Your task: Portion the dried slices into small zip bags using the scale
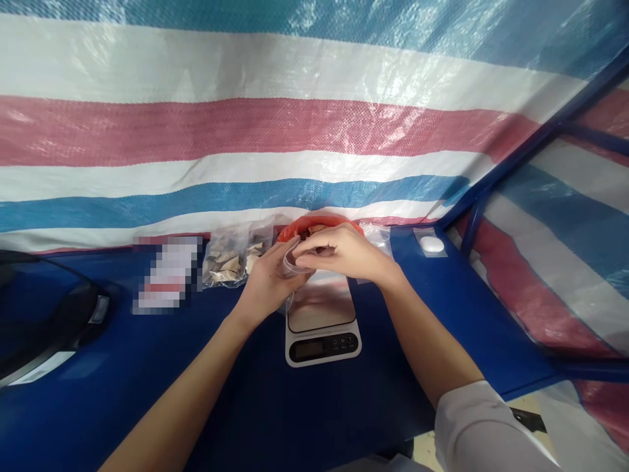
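My left hand (265,285) is wrapped round a small clear plastic cup (289,264), tilted a little above the back of a kitchen scale (322,316). Over the cup's mouth, my right hand (351,250) reaches in from the right with its fingers bent together at the rim. Whatever those fingertips hold is hidden. The scale has a shiny plate and a dark display with no readable figure. Just behind both hands sits a red basin or bag (324,220) with brownish pieces inside, partly covered by the right hand.
Clear bags of pale dried pieces (226,259) lie left of the hands, beside a blurred-out sheet (170,272). A black bag (63,314) is at far left. On the right are another clear bag (377,237) and a white oval object (431,244). Striped sheeting (246,131) hangs behind the blue table (393,393).
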The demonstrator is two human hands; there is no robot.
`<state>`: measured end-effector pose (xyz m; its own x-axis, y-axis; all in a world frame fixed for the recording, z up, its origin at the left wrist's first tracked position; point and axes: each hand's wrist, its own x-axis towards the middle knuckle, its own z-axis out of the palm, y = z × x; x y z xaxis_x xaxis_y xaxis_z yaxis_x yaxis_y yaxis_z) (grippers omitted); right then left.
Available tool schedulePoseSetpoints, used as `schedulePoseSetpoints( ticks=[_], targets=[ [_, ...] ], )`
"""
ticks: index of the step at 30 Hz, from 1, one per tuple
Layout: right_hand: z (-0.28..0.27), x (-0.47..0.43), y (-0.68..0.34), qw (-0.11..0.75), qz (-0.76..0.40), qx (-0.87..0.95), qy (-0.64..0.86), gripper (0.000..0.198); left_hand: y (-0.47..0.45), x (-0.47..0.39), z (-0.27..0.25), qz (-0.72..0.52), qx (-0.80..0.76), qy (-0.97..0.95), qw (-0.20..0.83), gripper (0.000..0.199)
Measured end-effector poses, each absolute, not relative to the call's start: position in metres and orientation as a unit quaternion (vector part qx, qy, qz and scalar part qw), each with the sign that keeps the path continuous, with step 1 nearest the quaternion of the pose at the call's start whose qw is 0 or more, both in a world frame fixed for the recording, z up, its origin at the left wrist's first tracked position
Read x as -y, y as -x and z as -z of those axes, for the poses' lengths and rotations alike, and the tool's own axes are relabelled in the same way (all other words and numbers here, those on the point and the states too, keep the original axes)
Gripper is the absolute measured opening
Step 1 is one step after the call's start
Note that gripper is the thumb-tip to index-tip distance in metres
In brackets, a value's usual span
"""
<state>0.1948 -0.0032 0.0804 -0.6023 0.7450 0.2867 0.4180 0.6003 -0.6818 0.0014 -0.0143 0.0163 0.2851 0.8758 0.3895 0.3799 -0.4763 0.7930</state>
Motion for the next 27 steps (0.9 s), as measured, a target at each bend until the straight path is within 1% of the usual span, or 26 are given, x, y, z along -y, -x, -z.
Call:
schedulePoseSetpoints(
  ticks=[3, 7, 9, 11, 13, 15, 18, 24, 27],
  targets=[
    [-0.081, 0.007, -0.193, 0.275, -0.297, 0.849, 0.34, 0.016, -0.004, 0.016, -0.015, -0.418, -0.416, -0.759, 0.276, 0.054],
    [-0.079, 0.009, -0.19, 0.237, -0.265, 0.863, 0.36, 0.019, -0.009, 0.017, -0.011, -0.405, -0.42, -0.772, 0.252, 0.056],
    [-0.078, 0.008, -0.192, 0.24, -0.267, 0.86, 0.362, 0.019, -0.012, 0.018, -0.009, -0.396, -0.424, -0.777, 0.246, 0.052],
    [-0.074, 0.006, -0.197, 0.265, -0.284, 0.85, 0.357, 0.016, -0.013, 0.02, -0.009, -0.388, -0.425, -0.782, 0.238, 0.049],
    [-0.068, 0.005, -0.205, 0.296, -0.312, 0.832, 0.35, 0.014, -0.014, 0.022, -0.008, -0.382, -0.424, -0.79, 0.225, 0.054],
    [-0.06, 0.006, -0.216, 0.317, -0.353, 0.807, 0.351, 0.016, -0.015, 0.024, -0.005, -0.377, -0.425, -0.796, 0.212, 0.061],
    [-0.045, 0.011, -0.232, 0.341, -0.404, 0.765, 0.368, 0.02, -0.013, 0.029, 0.001, -0.364, -0.427, -0.805, 0.193, 0.064],
    [-0.013, 0.026, -0.258, 0.403, -0.444, 0.673, 0.432, 0.031, 0.0, 0.043, 0.014, -0.356, -0.382, -0.845, 0.114, 0.058],
    [0.0, 0.032, -0.266, 0.429, -0.461, 0.634, 0.45, 0.032, 0.006, 0.05, 0.018, -0.352, -0.38, -0.852, 0.077, 0.052]
  ],
)
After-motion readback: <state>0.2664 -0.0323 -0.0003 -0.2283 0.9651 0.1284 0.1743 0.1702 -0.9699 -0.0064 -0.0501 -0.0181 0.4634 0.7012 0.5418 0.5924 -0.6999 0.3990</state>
